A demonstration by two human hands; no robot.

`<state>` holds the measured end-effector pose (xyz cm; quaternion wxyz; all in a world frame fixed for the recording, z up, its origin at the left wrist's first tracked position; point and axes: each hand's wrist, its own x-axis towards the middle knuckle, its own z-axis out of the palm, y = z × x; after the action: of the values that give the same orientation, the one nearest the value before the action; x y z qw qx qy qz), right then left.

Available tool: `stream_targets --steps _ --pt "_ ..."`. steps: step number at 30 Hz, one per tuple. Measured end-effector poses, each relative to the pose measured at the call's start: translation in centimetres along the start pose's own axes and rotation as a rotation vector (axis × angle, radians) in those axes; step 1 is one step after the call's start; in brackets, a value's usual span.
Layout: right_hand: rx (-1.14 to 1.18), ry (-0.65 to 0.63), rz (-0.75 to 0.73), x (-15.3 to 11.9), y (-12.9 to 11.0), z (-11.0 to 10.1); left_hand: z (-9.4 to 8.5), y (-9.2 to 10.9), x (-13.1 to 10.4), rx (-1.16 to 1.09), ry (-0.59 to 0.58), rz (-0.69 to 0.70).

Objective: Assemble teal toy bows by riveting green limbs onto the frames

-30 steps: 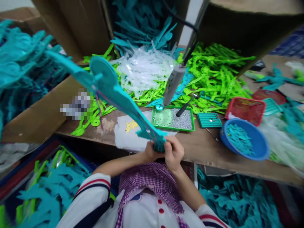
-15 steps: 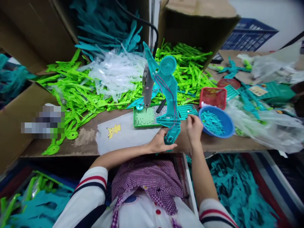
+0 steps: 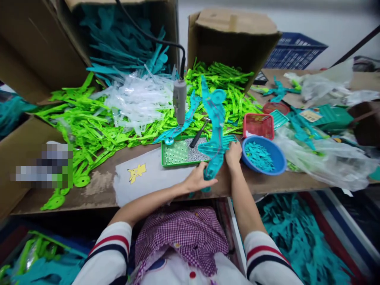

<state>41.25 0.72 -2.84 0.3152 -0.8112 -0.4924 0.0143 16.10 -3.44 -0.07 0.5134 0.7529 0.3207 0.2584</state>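
My left hand [image 3: 197,179] grips the lower end of a long teal plastic part [image 3: 218,130], which stands upright with a round disc near its top and thin reddish wires along it. My right hand [image 3: 234,153] is closed beside the part's lower right side, over the near edge of a small teal tray [image 3: 229,139]; what its fingers hold, if anything, is hidden. Behind the part lies a green tray [image 3: 178,163] of small metal pieces, with a black-handled hammer [image 3: 197,136] across it. A grey electric screwdriver [image 3: 179,103] hangs above that tray.
A blue bowl [image 3: 283,162] of small teal pieces stands right of my right hand, beside a red basket [image 3: 258,126]. Bright green parts [image 3: 89,118] and clear plastic strips [image 3: 133,101] are heaped behind. A grey cloth [image 3: 154,174] lies left; cardboard boxes [image 3: 234,19] line the back.
My right hand has moved closer to the teal part's lower side and the small tray. The part has turned somewhat in my left hand. The whole view has shifted slightly.
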Motion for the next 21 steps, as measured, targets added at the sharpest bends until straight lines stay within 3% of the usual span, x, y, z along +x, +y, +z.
stream_targets --steps 3,6,11,14,16,19,21 --pt "-0.08 -0.015 0.099 0.4 -0.1 0.4 -2.1 -1.5 2.0 -0.035 0.13 -0.061" --pt "-0.109 -0.036 0.116 0.3 -0.3 0.3 -3.1 -2.5 2.6 -0.066 0.23 -0.103" --pt "-0.114 -0.054 0.14 0.0 -0.9 -0.6 -3.4 -2.9 1.9 -0.099 0.205 -0.154" --pt "-0.124 -0.045 0.04 1.3 -2.1 -1.5 -3.4 -3.0 1.6 -0.09 0.182 -0.21" --pt "-0.277 -0.106 -0.006 3.0 -2.9 -2.1 -3.3 -3.1 1.7 -0.095 0.211 -0.231" --pt "-0.558 -0.297 0.085 5.4 -3.3 -2.5 -3.0 -3.1 1.8 -0.119 0.255 -0.246" --pt "-0.609 -0.377 0.121 6.4 -3.0 -2.6 -2.9 -3.1 1.8 -0.134 0.262 -0.254"
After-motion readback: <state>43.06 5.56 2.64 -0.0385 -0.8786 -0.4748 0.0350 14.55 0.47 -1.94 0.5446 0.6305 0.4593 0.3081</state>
